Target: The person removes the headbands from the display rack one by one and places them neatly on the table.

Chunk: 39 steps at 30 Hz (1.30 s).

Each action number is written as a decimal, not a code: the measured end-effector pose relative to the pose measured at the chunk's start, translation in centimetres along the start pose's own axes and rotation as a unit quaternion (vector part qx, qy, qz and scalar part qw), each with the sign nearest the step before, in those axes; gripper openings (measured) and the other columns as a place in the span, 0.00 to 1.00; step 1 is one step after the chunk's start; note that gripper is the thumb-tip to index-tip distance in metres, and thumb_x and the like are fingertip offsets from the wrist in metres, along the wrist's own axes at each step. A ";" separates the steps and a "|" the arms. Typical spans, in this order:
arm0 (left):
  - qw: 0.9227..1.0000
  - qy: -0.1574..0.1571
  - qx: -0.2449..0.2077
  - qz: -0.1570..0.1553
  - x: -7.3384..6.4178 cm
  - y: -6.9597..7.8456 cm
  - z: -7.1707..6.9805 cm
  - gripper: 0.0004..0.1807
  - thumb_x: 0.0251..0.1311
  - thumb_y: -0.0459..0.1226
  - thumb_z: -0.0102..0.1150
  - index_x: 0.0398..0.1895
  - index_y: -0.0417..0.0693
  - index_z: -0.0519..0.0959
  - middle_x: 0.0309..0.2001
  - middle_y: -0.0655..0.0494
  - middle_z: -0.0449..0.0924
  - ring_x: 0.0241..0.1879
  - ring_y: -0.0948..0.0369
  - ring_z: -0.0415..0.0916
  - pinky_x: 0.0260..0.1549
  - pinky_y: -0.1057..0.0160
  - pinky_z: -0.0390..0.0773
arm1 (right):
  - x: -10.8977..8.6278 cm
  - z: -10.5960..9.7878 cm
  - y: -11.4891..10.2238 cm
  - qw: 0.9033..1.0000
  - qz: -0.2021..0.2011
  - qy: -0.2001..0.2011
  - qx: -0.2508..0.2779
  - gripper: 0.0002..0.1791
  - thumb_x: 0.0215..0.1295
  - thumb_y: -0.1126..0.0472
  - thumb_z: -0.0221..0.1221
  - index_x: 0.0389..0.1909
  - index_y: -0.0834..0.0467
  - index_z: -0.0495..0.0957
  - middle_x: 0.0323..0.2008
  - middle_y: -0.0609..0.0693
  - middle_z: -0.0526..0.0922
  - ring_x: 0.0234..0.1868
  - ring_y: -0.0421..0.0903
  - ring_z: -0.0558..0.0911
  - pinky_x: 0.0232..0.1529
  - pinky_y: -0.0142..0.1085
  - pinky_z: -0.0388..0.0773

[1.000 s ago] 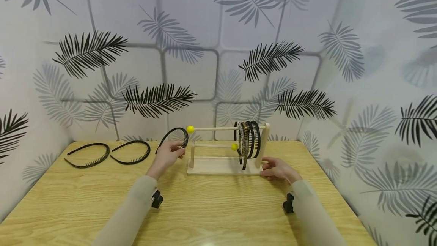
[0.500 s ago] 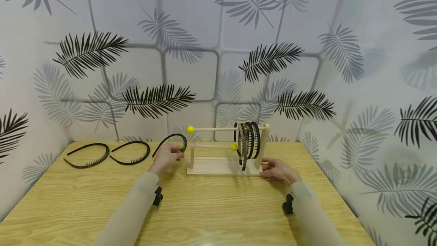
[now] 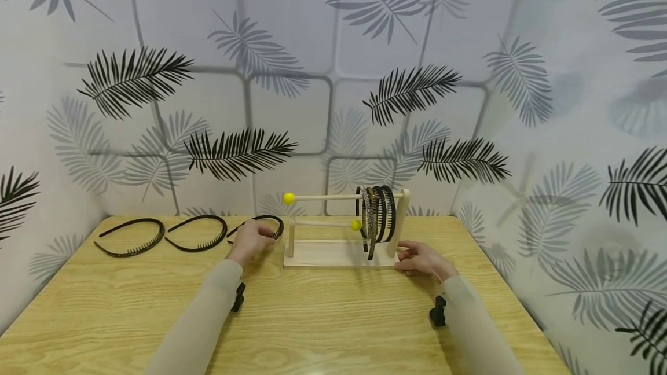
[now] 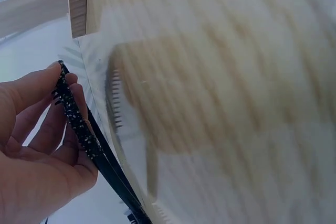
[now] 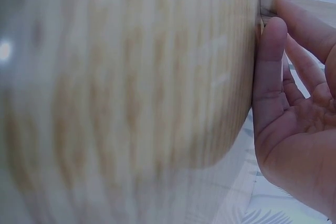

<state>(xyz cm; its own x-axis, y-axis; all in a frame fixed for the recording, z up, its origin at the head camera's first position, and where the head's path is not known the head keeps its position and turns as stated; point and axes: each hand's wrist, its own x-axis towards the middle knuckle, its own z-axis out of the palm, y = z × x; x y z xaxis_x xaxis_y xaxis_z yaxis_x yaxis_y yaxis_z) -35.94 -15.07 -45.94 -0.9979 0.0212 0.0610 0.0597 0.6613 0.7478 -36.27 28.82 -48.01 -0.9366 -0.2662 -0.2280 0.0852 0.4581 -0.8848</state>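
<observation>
My left hand [image 3: 253, 241] pinches a black toothed headband [image 4: 80, 124] with light speckles between thumb and fingers, close over the tabletop left of the stand. Part of its band is hidden behind the hand in the head view. My right hand [image 3: 423, 260] holds the right end of a pale wooden headband stand [image 3: 328, 252], with thumb and fingertips at the end of its base. Several headbands [image 3: 383, 213], black ones and glittery ones, hang on the stand's upper rod at the right, near the upright.
On the table's left lie two black headbands, one at the far left [image 3: 136, 251] and another [image 3: 199, 246] beside the left hand. Yellow balls cap the upper rod [image 3: 289, 198] and the shorter lower rod [image 3: 356, 225]. A leaf-patterned wall covering [image 3: 333, 103] rises behind the table [image 3: 323, 317].
My left hand has lowered the headband from upright beside the upper rod's yellow ball down toward the table, tilting it flatter. My right hand stays at the stand's base.
</observation>
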 end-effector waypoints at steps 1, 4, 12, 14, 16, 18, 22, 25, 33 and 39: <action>1.000 0.001 -0.001 0.000 0.0 -0.1 0.0 0.16 0.59 0.33 0.66 0.50 0.38 0.84 0.51 0.41 0.83 0.55 0.45 0.77 0.55 0.46 0.76 | 0.0 0.0 0.0 1.000 -0.001 0.000 -0.003 0.41 0.61 0.68 0.65 0.73 0.65 0.57 0.42 0.52 0.77 0.34 0.39 0.78 0.34 0.31 0.81; 1.000 0.006 -0.006 -0.001 0.0 -0.5 -0.2 0.16 0.58 0.33 0.67 0.50 0.37 0.84 0.51 0.41 0.83 0.54 0.45 0.77 0.55 0.45 0.76 | 0.0 0.0 0.0 1.000 -0.001 0.000 -0.007 0.41 0.61 0.68 0.65 0.73 0.65 0.57 0.43 0.53 0.78 0.34 0.39 0.78 0.34 0.32 0.81; 1.000 0.015 -0.013 -0.003 0.2 -0.5 -0.1 0.15 0.58 0.33 0.68 0.48 0.38 0.84 0.50 0.41 0.84 0.51 0.46 0.79 0.52 0.47 0.78 | 0.1 -0.2 0.1 1.000 -0.011 -0.002 -0.016 0.41 0.61 0.67 0.66 0.73 0.64 0.58 0.44 0.55 0.78 0.34 0.39 0.78 0.33 0.32 0.81; 1.000 0.014 -0.015 -0.003 0.3 -0.5 0.0 0.15 0.59 0.34 0.67 0.49 0.38 0.84 0.49 0.41 0.84 0.50 0.47 0.80 0.50 0.48 0.79 | 0.1 -0.3 0.1 1.000 -0.011 -0.002 -0.019 0.41 0.61 0.66 0.66 0.73 0.64 0.58 0.44 0.55 0.78 0.34 0.39 0.79 0.34 0.32 0.81; 1.000 0.013 -0.015 -0.001 0.4 -0.5 0.0 0.15 0.61 0.35 0.66 0.50 0.39 0.84 0.49 0.42 0.84 0.49 0.47 0.80 0.48 0.49 0.80 | 0.1 -0.3 0.0 1.000 -0.009 -0.004 -0.021 0.41 0.62 0.66 0.65 0.73 0.64 0.57 0.45 0.55 0.78 0.34 0.39 0.79 0.34 0.32 0.81; 1.000 0.011 -0.020 -0.003 0.4 -0.5 0.1 0.15 0.62 0.36 0.65 0.51 0.39 0.83 0.50 0.42 0.83 0.49 0.47 0.80 0.46 0.49 0.81 | 0.1 -0.3 0.0 1.000 -0.007 -0.005 -0.020 0.41 0.62 0.65 0.65 0.73 0.64 0.57 0.46 0.56 0.78 0.34 0.40 0.79 0.35 0.33 0.81; 0.999 0.010 -0.034 -0.008 0.3 -0.5 0.2 0.15 0.64 0.36 0.63 0.51 0.39 0.83 0.51 0.41 0.82 0.50 0.46 0.79 0.46 0.49 0.81 | 0.0 -0.3 0.1 1.000 -0.008 -0.010 -0.017 0.41 0.62 0.66 0.65 0.74 0.65 0.56 0.46 0.56 0.78 0.34 0.40 0.79 0.35 0.33 0.81; 0.999 0.014 -0.049 -0.010 0.3 -0.5 0.2 0.14 0.65 0.37 0.62 0.50 0.39 0.83 0.50 0.41 0.83 0.49 0.47 0.80 0.46 0.50 0.81 | 0.1 -0.3 0.1 1.000 -0.009 -0.009 -0.018 0.41 0.62 0.66 0.65 0.73 0.65 0.57 0.46 0.56 0.78 0.34 0.40 0.79 0.34 0.33 0.81; 0.993 0.036 -0.109 -0.013 0.2 0.0 0.2 0.13 0.67 0.39 0.59 0.48 0.41 0.84 0.44 0.45 0.85 0.43 0.51 0.82 0.39 0.57 0.81 | 0.2 -0.3 0.2 1.000 -0.003 -0.006 -0.016 0.41 0.62 0.66 0.66 0.73 0.65 0.57 0.45 0.55 0.78 0.33 0.39 0.79 0.34 0.33 0.81; 0.982 0.050 -0.180 -0.015 -0.3 1.2 0.1 0.16 0.69 0.40 0.57 0.52 0.40 0.82 0.44 0.42 0.84 0.38 0.56 0.81 0.44 0.50 0.81 | 0.2 -0.3 0.3 1.000 -0.003 -0.007 -0.006 0.41 0.62 0.66 0.65 0.73 0.65 0.57 0.45 0.55 0.78 0.33 0.39 0.79 0.34 0.32 0.81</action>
<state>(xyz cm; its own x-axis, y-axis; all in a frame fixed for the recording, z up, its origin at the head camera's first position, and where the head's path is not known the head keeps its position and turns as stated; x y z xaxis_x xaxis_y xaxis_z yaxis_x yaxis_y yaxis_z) -35.55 -14.22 -45.10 -0.9931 -0.0798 0.0858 0.0525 0.3514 0.9348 -36.50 29.11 -48.17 -0.9318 -0.2815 -0.2291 0.0758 0.4665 -0.8813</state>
